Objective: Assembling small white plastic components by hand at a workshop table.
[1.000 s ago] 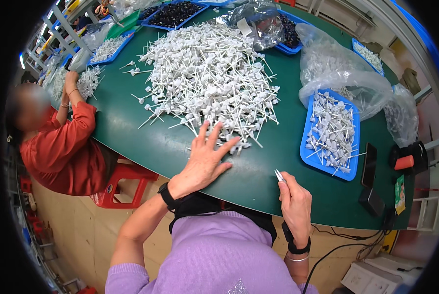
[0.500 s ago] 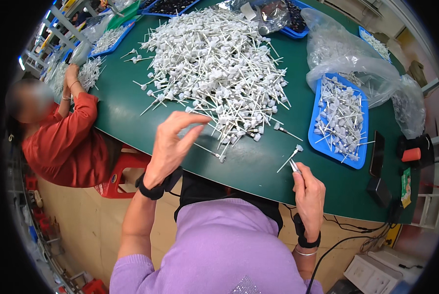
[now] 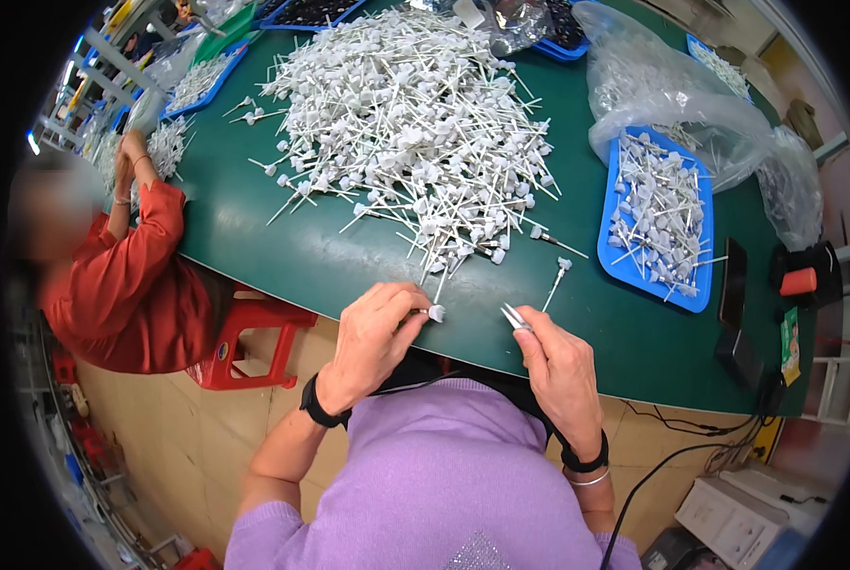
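The left grip (image 3: 373, 337), parted a moment earlier, now pinched one white-headed stem (image 3: 437, 313) at its fingertips, singling it out from the heap (image 3: 415, 133) beyond, while the right grip (image 3: 563, 366), alongside, clasped tweezers (image 3: 515, 318).

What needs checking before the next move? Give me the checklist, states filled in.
1. Tweezers held in the right hand: ok.
2. White piece at the left hand's fingertips: ok.
3. Left grip firm: cannot tell from this view.
4. Tweezer tips off the loose piece near the right hand: ok, apart.
5. Pile gathered: not ok, strays lie at its left.
6. Blue tray contents within its rim: not ok, a stem overhangs the right side.
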Demonstrator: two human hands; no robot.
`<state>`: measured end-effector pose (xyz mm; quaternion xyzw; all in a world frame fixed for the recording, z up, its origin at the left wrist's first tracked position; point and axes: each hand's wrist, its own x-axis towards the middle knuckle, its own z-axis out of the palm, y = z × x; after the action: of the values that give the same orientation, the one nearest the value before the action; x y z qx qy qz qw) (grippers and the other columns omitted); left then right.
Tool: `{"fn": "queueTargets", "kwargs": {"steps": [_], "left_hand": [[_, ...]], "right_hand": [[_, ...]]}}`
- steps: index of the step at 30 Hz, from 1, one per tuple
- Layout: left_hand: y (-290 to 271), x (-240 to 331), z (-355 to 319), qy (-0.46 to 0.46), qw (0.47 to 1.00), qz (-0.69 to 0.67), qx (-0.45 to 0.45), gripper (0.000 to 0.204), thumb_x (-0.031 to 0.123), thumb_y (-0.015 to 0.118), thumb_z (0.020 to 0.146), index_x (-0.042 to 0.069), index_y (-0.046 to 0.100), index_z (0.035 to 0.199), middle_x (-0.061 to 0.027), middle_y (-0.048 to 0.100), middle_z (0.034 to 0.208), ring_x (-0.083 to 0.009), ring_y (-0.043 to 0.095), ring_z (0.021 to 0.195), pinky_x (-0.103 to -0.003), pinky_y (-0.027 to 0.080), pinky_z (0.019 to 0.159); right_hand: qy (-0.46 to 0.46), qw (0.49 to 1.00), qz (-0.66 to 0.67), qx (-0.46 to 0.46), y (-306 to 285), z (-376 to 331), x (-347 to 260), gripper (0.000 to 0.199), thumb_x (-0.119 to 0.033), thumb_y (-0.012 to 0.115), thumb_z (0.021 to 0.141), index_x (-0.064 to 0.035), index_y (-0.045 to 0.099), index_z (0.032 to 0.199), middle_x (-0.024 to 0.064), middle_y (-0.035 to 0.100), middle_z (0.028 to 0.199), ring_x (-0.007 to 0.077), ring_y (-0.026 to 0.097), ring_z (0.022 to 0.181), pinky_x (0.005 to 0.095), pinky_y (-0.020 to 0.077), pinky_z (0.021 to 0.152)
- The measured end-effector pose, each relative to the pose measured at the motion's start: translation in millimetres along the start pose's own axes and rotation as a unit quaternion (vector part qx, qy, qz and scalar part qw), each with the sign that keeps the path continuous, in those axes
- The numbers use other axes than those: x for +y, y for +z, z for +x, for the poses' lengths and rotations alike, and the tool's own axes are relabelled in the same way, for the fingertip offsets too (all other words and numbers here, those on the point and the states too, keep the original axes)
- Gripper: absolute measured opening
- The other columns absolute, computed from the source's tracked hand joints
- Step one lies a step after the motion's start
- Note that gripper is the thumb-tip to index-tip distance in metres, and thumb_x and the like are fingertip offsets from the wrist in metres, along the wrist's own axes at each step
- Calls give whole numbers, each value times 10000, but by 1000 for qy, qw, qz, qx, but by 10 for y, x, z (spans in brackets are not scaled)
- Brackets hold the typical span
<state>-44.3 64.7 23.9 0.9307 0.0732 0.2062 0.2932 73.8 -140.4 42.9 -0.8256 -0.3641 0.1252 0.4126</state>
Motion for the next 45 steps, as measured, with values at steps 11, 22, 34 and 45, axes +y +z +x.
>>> {"fn": "queueTargets", "kwargs": {"steps": [11, 22, 34, 45], "left_hand": [[380, 279, 113, -148, 939, -301, 70, 189, -84, 679, 791, -29, 636, 967, -69, 668, 899, -101, 652, 722, -219, 534, 644], [362, 243, 57, -230, 834, -501, 10, 199, 11, 666, 875, -17, 676, 1073, -86, 635, 1091, -114, 636, 868, -216, 534, 699], [388, 230, 47, -275, 811, -516, -4, 202, 11, 653, 882, -55, 655, 1072, -114, 689, 1011, -161, 671, 873, -250, 549, 690], [384, 270, 61, -255, 809, -529, -2, 220, 37, 674, 883, -38, 662, 1089, -82, 693, 996, -112, 655, 869, -228, 541, 684]], "right_hand": [[-119, 990, -71, 33, 64, 56, -184, 307, -108, 629, 890, -87, 582, 1192, 101, 548, 690, 304, 573, 538, 390, 449, 469], [-100, 991, -91, 12, 84, 63, -187, 293, -106, 607, 900, -107, 576, 1192, 107, 548, 676, 322, 583, 530, 407, 454, 465], [-88, 993, -48, 62, 4, 93, -141, 218, -115, 597, 909, -84, 580, 1124, 109, 552, 657, 323, 582, 528, 407, 445, 457], [-101, 991, -87, 9, -16, 101, -182, 184, -144, 601, 915, -88, 587, 1091, 103, 555, 662, 302, 589, 539, 403, 436, 455]]}}
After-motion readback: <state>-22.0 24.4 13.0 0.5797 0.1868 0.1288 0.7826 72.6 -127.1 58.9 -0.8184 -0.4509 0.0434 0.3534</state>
